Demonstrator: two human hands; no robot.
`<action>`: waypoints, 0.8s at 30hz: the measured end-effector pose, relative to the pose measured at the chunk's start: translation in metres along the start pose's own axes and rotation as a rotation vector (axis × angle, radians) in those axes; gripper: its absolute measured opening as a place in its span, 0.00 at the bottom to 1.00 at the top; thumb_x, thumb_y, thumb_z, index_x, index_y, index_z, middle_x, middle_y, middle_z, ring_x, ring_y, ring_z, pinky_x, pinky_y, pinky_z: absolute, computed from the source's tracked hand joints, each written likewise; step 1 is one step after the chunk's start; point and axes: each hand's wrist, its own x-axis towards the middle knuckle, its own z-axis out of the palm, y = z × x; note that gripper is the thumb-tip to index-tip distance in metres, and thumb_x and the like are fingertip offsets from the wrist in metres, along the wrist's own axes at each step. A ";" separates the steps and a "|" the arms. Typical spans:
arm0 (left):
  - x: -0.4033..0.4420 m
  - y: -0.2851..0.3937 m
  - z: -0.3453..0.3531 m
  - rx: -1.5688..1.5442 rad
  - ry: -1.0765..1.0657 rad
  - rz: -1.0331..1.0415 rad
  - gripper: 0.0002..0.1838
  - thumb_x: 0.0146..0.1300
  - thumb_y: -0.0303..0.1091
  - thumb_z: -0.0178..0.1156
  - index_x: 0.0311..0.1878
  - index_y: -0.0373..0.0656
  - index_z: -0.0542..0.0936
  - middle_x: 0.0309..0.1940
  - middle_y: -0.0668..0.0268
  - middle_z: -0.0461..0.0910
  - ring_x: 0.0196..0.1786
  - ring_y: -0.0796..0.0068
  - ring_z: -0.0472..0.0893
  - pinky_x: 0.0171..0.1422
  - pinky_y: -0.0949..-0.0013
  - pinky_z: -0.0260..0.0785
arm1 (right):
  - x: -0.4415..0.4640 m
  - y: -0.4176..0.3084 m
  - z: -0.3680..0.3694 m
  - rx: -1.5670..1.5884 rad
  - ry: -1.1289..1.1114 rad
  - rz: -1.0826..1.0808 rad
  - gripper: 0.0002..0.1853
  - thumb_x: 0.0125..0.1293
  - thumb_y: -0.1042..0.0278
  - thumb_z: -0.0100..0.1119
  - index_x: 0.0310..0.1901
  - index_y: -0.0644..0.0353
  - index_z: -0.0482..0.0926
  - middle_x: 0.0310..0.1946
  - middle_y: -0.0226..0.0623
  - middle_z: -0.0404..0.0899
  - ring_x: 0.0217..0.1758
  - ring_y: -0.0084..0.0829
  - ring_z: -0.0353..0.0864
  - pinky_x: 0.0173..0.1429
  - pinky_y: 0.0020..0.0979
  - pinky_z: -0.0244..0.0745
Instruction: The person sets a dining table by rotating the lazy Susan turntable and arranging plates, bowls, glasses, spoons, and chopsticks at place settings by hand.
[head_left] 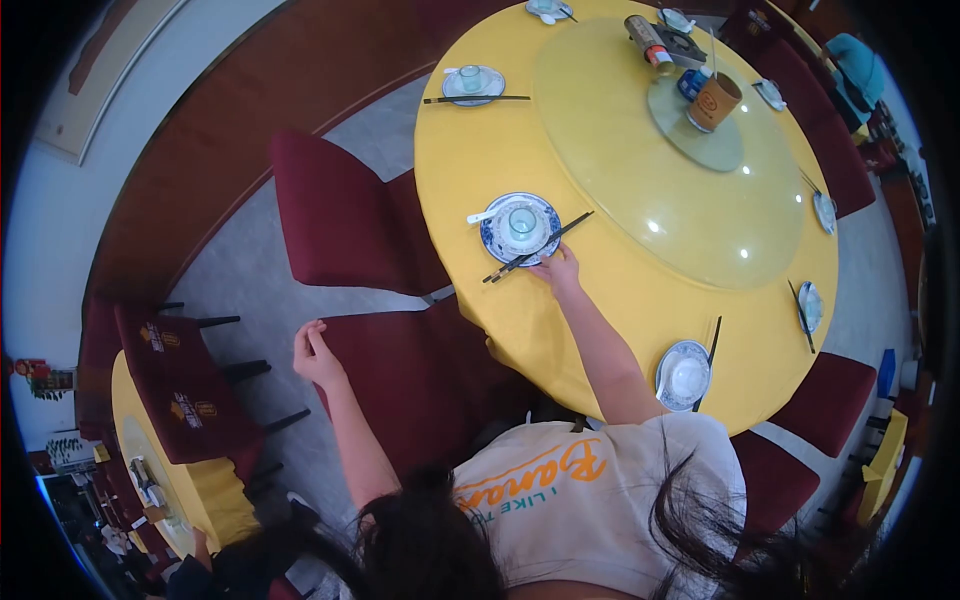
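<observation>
My right hand (558,268) is at the lower right rim of a blue-and-white plate (489,243), its fingers drawn together beside the dark chopsticks (573,226). What they grip, if anything, is hidden. The chopsticks lie slantwise across the plate's lower right side, slightly crossed. A clear glass (522,222) stands in the middle of the plate, and a white spoon (482,216) rests at its left. My left hand (318,355) hangs over a dark red chair (390,365), loosely curled with a gap between thumb and fingers, holding nothing.
The round table has a yellow cloth (465,165) and a glass turntable (620,150) bearing a brown cup (715,102) and a bottle. More place settings ring the edge, including a plate (684,375) near my right arm. Dark red chairs (330,210) stand at the left.
</observation>
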 end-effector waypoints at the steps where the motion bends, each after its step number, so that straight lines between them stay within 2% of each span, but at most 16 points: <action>1: 0.000 -0.001 -0.001 -0.001 0.004 -0.001 0.08 0.58 0.24 0.47 0.32 0.31 0.76 0.28 0.61 0.77 0.32 0.75 0.77 0.41 0.75 0.68 | -0.001 0.005 0.001 0.024 0.001 0.004 0.28 0.55 0.86 0.44 0.59 0.62 0.52 0.41 0.52 0.71 0.35 0.42 0.79 0.37 0.35 0.80; 7: -0.001 -0.004 -0.002 0.005 0.011 0.007 0.08 0.58 0.24 0.48 0.31 0.30 0.76 0.27 0.61 0.77 0.31 0.75 0.77 0.40 0.75 0.69 | 0.006 0.022 0.002 0.067 -0.023 -0.045 0.29 0.56 0.83 0.46 0.59 0.58 0.50 0.41 0.51 0.71 0.37 0.44 0.79 0.37 0.35 0.79; 10: -0.002 -0.003 -0.004 0.012 0.010 -0.011 0.08 0.58 0.24 0.48 0.32 0.30 0.76 0.27 0.61 0.77 0.31 0.75 0.77 0.41 0.75 0.69 | 0.011 0.029 -0.001 -0.028 -0.041 -0.031 0.30 0.57 0.81 0.47 0.60 0.56 0.48 0.41 0.51 0.71 0.37 0.45 0.78 0.37 0.39 0.79; 12: 0.001 -0.013 -0.007 -0.018 0.009 -0.020 0.08 0.58 0.24 0.48 0.32 0.30 0.75 0.27 0.61 0.77 0.31 0.75 0.77 0.41 0.74 0.69 | 0.014 0.034 0.000 0.154 -0.109 -0.044 0.32 0.57 0.79 0.49 0.60 0.54 0.46 0.41 0.51 0.71 0.36 0.45 0.78 0.36 0.43 0.78; 14: 0.003 -0.013 -0.008 -0.031 0.008 -0.022 0.08 0.59 0.24 0.48 0.32 0.30 0.75 0.27 0.61 0.77 0.31 0.74 0.77 0.41 0.74 0.69 | 0.006 0.025 -0.003 0.018 -0.079 0.031 0.34 0.56 0.79 0.50 0.62 0.55 0.46 0.40 0.50 0.71 0.30 0.41 0.79 0.27 0.38 0.78; 16: 0.003 -0.006 -0.009 -0.001 -0.013 -0.005 0.08 0.59 0.25 0.48 0.33 0.31 0.76 0.27 0.62 0.77 0.31 0.75 0.77 0.40 0.74 0.69 | -0.017 0.006 -0.005 -0.100 0.039 0.109 0.37 0.54 0.78 0.53 0.63 0.54 0.46 0.37 0.49 0.73 0.29 0.39 0.79 0.25 0.36 0.77; 22: 0.014 0.007 -0.006 0.063 -0.049 0.003 0.09 0.59 0.29 0.49 0.33 0.34 0.77 0.25 0.62 0.77 0.31 0.73 0.76 0.40 0.72 0.68 | -0.080 -0.019 -0.068 -0.169 0.089 -0.254 0.34 0.49 0.74 0.61 0.58 0.63 0.57 0.30 0.42 0.76 0.27 0.30 0.78 0.30 0.28 0.77; 24: 0.017 0.008 -0.007 0.094 -0.042 0.001 0.11 0.60 0.32 0.48 0.34 0.34 0.77 0.25 0.62 0.78 0.31 0.72 0.76 0.41 0.71 0.68 | -0.122 -0.032 -0.088 -0.131 0.156 -0.310 0.32 0.48 0.72 0.63 0.56 0.64 0.62 0.25 0.37 0.75 0.20 0.23 0.72 0.23 0.23 0.70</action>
